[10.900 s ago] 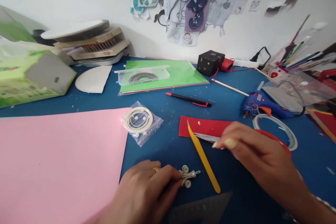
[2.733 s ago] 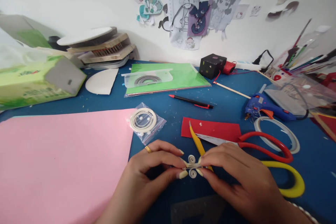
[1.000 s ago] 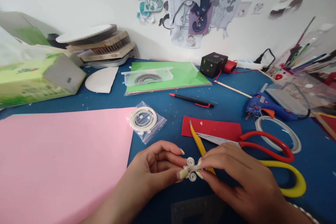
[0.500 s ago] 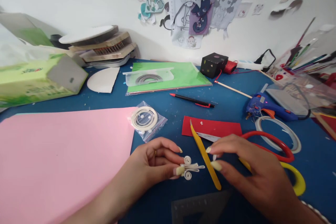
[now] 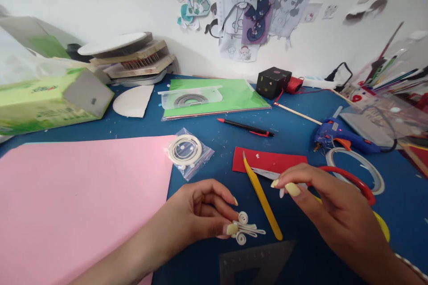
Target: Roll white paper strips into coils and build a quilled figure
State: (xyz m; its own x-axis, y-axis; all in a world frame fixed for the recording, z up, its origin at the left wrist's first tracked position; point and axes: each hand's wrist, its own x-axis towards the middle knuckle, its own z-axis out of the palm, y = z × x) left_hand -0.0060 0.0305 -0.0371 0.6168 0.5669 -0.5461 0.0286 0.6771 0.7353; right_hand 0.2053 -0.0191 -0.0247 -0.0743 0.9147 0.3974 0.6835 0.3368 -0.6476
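Clock centred on the ornament [image 5: 250, 229]. Blue table [image 5: 200, 129] under everything. Pink sheet [image 5: 83, 196] fills 9 o'clock, partly under the left arm; green-yellow tissue box [image 5: 36, 102] at 10, green pack [image 5: 234, 93] at 11. Blue glue gun [image 5: 334, 132] at 2. Scissors [image 5: 354, 178] also at 2, red handle mostly behind the right hand [image 5: 331, 213], blade over the red strip [image 5: 284, 159] at 1. Ruler [image 5: 264, 254] (dark, hard to see) at 6. Yellow tweezers [image 5: 264, 200] lie at 1 to 3, between the hands, tip on the strip: the nearest obstacle. Bagged rings [image 5: 185, 151] at 10, overlapping the sheet's corner. Pen [image 5: 245, 127] at 12.

Left hand [image 5: 197, 213] pinches the ornament by its 9 o'clock end; right hand is raised, fingertips bunched, can't tell whether gripping anything. Ornament: off-white, spiral curls at 12 and 6, narrow loops fanning toward 3, pinched end hidden.
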